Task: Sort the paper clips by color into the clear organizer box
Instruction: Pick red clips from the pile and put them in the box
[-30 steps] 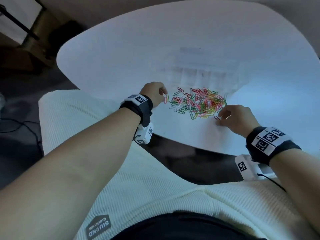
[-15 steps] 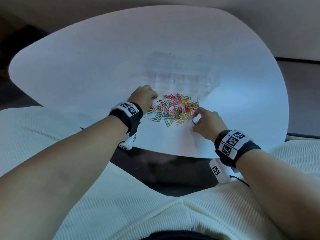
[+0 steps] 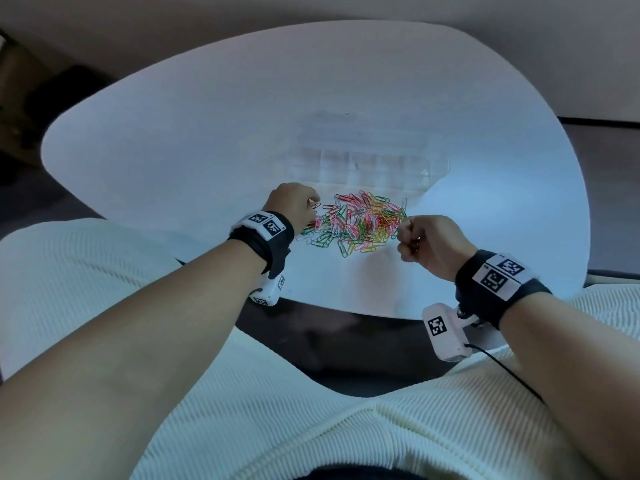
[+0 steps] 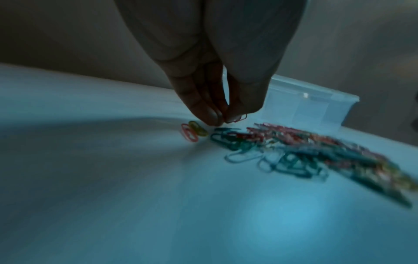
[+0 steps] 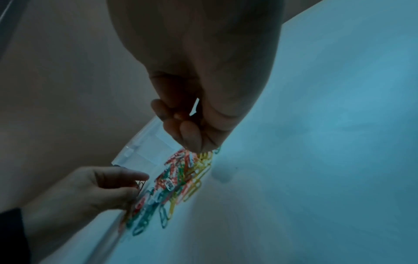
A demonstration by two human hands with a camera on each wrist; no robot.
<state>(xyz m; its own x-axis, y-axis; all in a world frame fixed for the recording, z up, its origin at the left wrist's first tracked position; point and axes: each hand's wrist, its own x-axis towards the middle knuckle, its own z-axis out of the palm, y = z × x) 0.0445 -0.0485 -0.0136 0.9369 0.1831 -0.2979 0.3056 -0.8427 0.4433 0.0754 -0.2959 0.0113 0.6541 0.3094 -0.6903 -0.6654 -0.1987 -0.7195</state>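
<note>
At the near edge of the white table (image 3: 173, 140), the paper clip pile (image 3: 360, 221) lies just before the clear organizer box (image 3: 363, 161), where the left hand (image 3: 294, 206) pinching a red clip (image 4: 237, 119) and the curled right hand (image 3: 429, 244), seemingly holding something, risk snagging linked neighbours.

Non-task stuff: white rounded tabletop (image 3: 207, 126), cream ribbed knit fabric (image 3: 311, 438) in foreground below its near edge, dark floor (image 3: 346, 355) btwn them. Beige wall (image 3: 311, 12) behind. Dark blurry object (image 3: 59, 88) far left, can't ID.
</note>
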